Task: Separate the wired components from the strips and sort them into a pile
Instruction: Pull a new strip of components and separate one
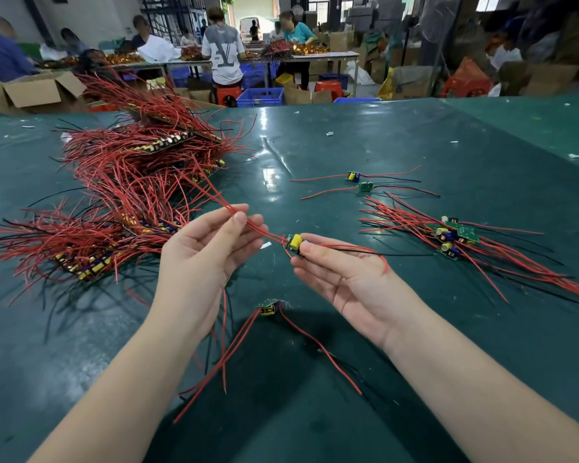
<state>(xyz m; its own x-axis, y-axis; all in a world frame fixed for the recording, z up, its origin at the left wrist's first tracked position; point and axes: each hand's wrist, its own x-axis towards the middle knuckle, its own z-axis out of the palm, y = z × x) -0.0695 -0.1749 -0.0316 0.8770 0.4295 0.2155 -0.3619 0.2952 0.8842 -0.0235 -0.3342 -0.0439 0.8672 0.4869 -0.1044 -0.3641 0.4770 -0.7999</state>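
Nearest, a loose component [268,309] lies on the green surface [415,379]. Above it, the left hand [201,252] pinches red wires [258,230] while right-hand fingers [306,247] hold their small board [295,243] (yellow part up). Beyond: sorted pile [455,237] right, unsorted strips [121,182] left.

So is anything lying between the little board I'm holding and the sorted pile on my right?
Nothing visible. The held board, pinched by the right hand, faces bare green mat up to the sorted pile. The two loose boards lie farther back, off that line.
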